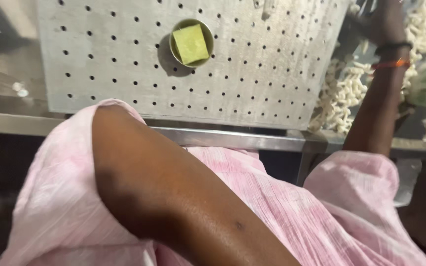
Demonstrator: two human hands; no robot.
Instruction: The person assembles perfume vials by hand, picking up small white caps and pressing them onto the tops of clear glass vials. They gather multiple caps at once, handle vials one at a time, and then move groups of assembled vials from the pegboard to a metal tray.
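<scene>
Bare left forearm (173, 197) crosses the lower view, pink sleeve (55, 212) bunched at the elbow; left hand out of view. Right hand (385, 22) reaches to the top right edge, into a heap of pale, short curled pieces (343, 91) — blurred and cut off, so whether the fingers are apart or closed cannot be told. Black and orange bands (393, 55) circle that wrist. Left of the heap: perforated metal plate (193, 59), bearing a small round bowl (174, 49) with a yellow-green block (190, 44) — well apart from the hand. Steel rail (232, 139) runs along the plate's near edge.
</scene>
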